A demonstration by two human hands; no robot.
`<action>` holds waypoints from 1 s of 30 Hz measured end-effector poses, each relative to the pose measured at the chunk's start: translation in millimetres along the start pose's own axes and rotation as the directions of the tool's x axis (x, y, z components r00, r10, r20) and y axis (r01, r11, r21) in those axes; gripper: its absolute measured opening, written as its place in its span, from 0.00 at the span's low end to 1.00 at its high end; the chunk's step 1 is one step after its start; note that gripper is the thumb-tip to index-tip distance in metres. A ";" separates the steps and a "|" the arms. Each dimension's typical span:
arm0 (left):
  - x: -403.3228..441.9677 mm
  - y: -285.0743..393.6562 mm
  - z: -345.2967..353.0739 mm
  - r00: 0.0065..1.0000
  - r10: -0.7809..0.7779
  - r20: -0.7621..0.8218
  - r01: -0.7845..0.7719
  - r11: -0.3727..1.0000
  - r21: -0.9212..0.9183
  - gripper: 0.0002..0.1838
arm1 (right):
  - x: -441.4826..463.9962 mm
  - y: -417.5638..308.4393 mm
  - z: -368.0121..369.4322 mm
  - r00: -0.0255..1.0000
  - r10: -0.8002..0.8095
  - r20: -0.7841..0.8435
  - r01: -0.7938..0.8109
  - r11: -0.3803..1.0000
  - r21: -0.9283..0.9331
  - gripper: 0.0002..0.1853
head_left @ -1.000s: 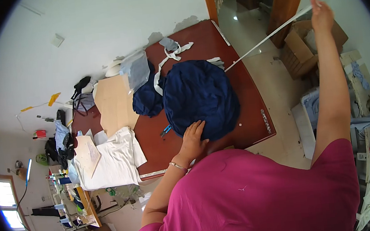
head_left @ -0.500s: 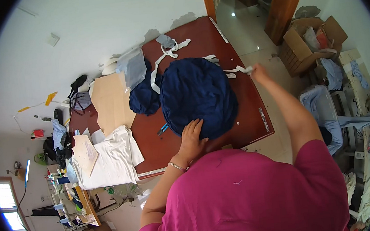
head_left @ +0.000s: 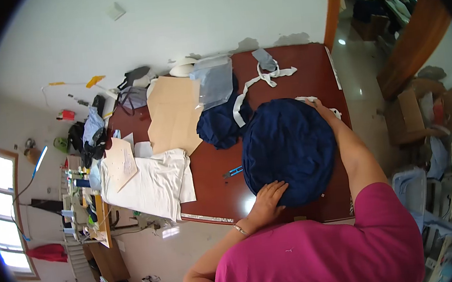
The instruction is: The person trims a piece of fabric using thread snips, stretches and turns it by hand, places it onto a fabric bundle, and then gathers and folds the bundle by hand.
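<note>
A large round navy fabric bundle [head_left: 289,151] with a wrinkled top sits on the dark red table [head_left: 216,182]. My left hand [head_left: 269,202] lies on its near edge, fingers stretched over the cloth. At the bundle's far right edge is my right hand [head_left: 322,111], its fingers partly hidden. White cloth [head_left: 306,99] shows beside those fingertips; whether they grip it I cannot tell. Left of the bundle lie blue-handled thread snips [head_left: 234,171]. A smaller navy cloth heap [head_left: 218,128] and a long white fabric strip [head_left: 242,107] lie behind it.
Brown paper patterns [head_left: 174,113], clear plastic [head_left: 214,79] and white fabric [head_left: 156,175] cover the table's left part. A grey cloth piece [head_left: 265,59] lies at the back. Beyond the table's right side stand an open cardboard box [head_left: 406,118] and a plastic bin [head_left: 410,191].
My right hand has moved from beyond the table's right edge, where it held a white strip, back to the bundle. My left hand stays on the bundle. The camera view has shifted.
</note>
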State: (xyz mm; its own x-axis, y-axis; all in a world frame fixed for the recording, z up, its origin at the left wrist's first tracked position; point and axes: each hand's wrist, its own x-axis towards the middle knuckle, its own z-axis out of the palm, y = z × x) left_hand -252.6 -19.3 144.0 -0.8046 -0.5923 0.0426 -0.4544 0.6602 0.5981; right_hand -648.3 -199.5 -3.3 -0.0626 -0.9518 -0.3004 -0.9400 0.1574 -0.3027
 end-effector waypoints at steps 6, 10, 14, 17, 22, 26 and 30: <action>0.7 1.7 -0.3 0.998 -0.046 0.032 0.047 0.998 -0.045 0.43 | 56.5 15.0 -1.5 0.987 -0.068 -0.149 0.056 0.995 -0.082 0.16; 0.0 0.3 1.7 0.999 -0.038 0.010 0.039 0.998 -0.043 0.44 | 61.2 -2.0 -115.6 0.842 0.397 -0.364 0.092 0.560 0.823 0.07; 0.8 1.5 0.4 0.999 -0.032 -0.021 0.031 0.997 -0.066 0.44 | 52.5 -17.6 -225.7 0.776 0.295 -0.558 0.374 0.497 0.783 0.12; -0.3 0.3 3.6 0.998 -0.015 -0.059 0.010 0.997 -0.082 0.43 | 38.6 -40.4 -251.5 0.834 0.198 -0.515 0.311 0.602 0.736 0.14; 1.2 9.2 -2.6 0.998 -0.020 -0.060 0.016 0.997 -0.076 0.38 | 9.8 -82.5 -224.1 0.912 0.036 -0.408 0.251 0.740 0.624 0.34; -3.2 11.6 -13.0 0.997 0.012 -0.077 -0.022 0.991 -0.133 0.35 | -57.0 -102.5 -189.5 0.842 -0.168 -0.513 0.462 0.715 0.524 0.24; -9.4 13.5 -20.6 0.978 0.046 -0.203 -0.081 0.982 -0.170 0.28 | -174.4 -114.5 -149.7 0.882 -0.084 -0.463 0.448 0.451 0.772 0.13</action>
State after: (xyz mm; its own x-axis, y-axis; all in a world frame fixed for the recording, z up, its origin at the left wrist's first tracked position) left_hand -243.3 -14.3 168.2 -0.7303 -0.6428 0.2311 -0.3161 0.6179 0.7199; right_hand -579.9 -90.9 219.2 -0.1318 -0.9750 0.1789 -0.1929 -0.1518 -0.9694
